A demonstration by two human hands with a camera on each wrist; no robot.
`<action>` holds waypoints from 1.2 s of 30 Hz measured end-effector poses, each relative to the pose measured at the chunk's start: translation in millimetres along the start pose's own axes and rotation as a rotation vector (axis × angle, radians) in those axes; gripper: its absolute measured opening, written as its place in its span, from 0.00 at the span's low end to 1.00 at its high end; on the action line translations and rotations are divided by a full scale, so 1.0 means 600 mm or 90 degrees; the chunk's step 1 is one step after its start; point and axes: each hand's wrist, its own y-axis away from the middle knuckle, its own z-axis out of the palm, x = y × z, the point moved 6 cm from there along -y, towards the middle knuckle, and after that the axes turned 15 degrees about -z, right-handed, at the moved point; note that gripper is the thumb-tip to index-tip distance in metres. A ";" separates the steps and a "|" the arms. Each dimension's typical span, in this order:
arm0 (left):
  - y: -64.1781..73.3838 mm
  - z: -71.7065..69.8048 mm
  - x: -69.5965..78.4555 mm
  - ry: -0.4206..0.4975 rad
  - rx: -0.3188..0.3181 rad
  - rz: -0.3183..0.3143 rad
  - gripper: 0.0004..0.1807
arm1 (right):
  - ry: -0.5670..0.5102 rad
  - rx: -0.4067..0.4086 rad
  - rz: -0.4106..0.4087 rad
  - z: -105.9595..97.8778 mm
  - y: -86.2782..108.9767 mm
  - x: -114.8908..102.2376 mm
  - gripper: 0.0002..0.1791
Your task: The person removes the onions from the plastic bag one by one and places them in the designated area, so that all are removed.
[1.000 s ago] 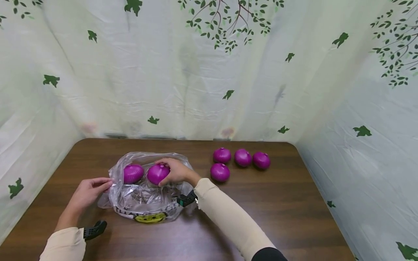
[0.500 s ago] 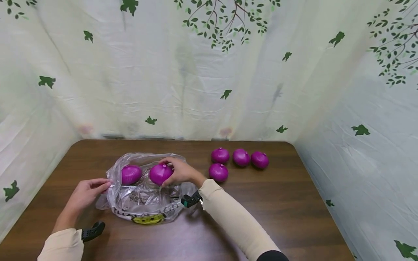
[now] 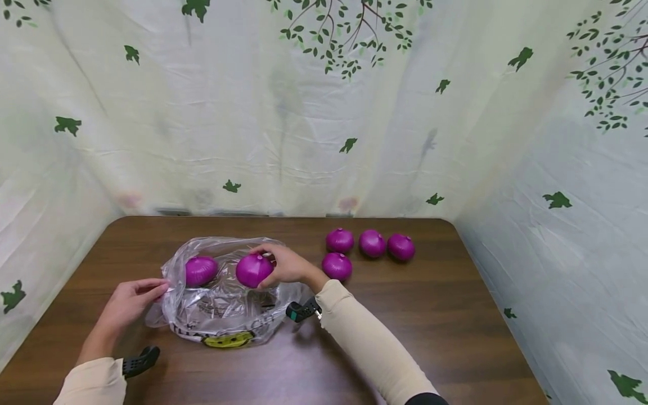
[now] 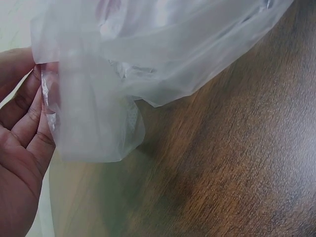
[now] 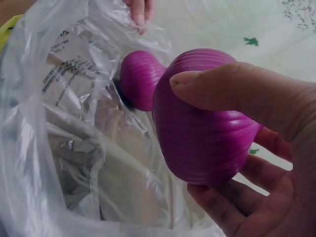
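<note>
Step, judged: round, ribbed purple onion (image 3: 251,272) at mouth of clear plastic bag (image 3: 177,306), towards left edge of surface (image 3: 430,332) | right-hand fingers (image 5: 215,200) curled round onion; left-hand fingers (image 4: 32,118) pinched bag | next probably needed mouth held wide

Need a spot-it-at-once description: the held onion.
On the brown table, find the clear plastic bag. At its open mouth, the right hand grips a round purple onion. Unlike the bagged onion and the four table onions, it is the only one held.

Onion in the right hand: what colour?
The onion is purple with fine ridges, clearest in the right wrist view.
</note>
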 end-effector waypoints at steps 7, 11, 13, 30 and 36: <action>-0.001 0.001 0.004 -0.008 -0.008 -0.003 0.31 | -0.004 -0.004 0.013 -0.003 0.022 0.006 0.42; -0.003 0.002 0.005 -0.015 -0.009 -0.005 0.33 | -0.009 -0.001 0.020 -0.008 0.034 0.007 0.42; -0.004 0.003 0.004 -0.011 -0.015 -0.008 0.35 | -0.009 0.001 0.024 -0.012 0.039 0.007 0.42; -0.003 0.005 0.002 -0.001 -0.015 -0.003 0.31 | -0.025 0.031 0.020 -0.045 0.088 0.016 0.42; -0.004 0.005 0.001 -0.005 -0.010 -0.005 0.30 | -0.012 0.033 -0.001 -0.061 0.103 0.011 0.43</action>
